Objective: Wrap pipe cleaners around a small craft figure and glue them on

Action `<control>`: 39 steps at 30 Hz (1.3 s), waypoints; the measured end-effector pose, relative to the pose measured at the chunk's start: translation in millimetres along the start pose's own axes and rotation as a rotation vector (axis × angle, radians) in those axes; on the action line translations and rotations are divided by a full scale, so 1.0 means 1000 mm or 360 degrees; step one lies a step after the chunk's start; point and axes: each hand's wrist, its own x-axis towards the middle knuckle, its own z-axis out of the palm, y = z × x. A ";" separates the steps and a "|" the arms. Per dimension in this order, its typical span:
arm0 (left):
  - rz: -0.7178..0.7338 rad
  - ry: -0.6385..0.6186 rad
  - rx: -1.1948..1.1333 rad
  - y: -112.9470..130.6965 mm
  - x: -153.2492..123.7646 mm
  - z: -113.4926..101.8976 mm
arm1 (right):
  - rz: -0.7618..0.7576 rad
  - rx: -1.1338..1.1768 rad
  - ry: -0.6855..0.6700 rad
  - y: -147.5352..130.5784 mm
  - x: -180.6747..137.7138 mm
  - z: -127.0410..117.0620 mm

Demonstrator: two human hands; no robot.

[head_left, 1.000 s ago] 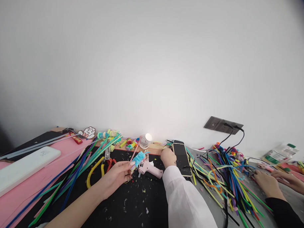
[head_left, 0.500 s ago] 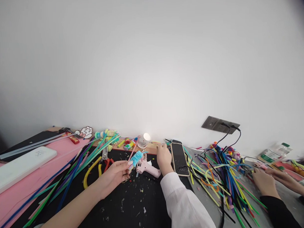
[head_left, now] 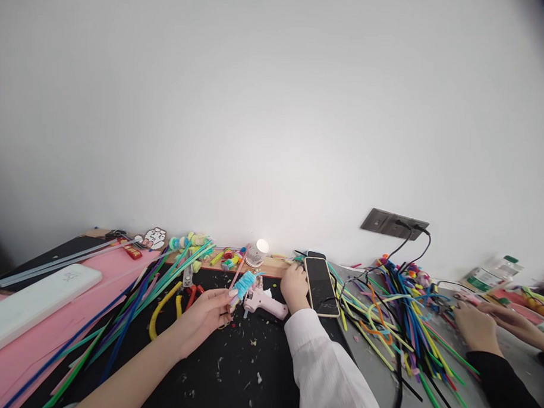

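Observation:
My left hand (head_left: pixel 210 312) pinches a fuzzy pipe-cleaner coil (head_left: pixel 244 284), light blue at its upper end and purple near my fingertips. Just right of the coil lies a pink glue gun (head_left: pixel 267 302) on the black mat. My right hand (head_left: pixel 295 283), in a white sleeve, is at the wooden strip (head_left: pixel 273 268) along the wall, between the glue gun and a phone (head_left: pixel 319 285). Its fingers are curled downward, and anything they grip is hidden from me.
A paper cup (head_left: pixel 257 253) stands against the wall. Pliers (head_left: pixel 166 307) and a bundle of pipe cleaners (head_left: pixel 139 306) lie at left, near a white case (head_left: pixel 36 309). Cables (head_left: pixel 399 351) cross more pipe cleaners (head_left: pixel 417 328) at right, where another person's hands (head_left: pixel 479 324) work.
My right hand has shifted very slightly down, its fingers still curled at the wooden strip. My left hand keeps the pipe-cleaner coil in nearly the same place.

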 end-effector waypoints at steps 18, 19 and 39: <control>-0.0013 -0.0032 0.0010 0.001 -0.001 0.000 | -0.0566 0.0541 0.0238 0.001 -0.018 -0.009; -0.0010 -0.0037 0.0006 0.000 0.000 -0.002 | -0.0611 0.0637 0.0323 0.000 -0.020 -0.008; 0.0006 -0.0005 0.0023 -0.001 0.001 -0.005 | -0.0595 0.1289 0.0768 0.014 -0.040 -0.030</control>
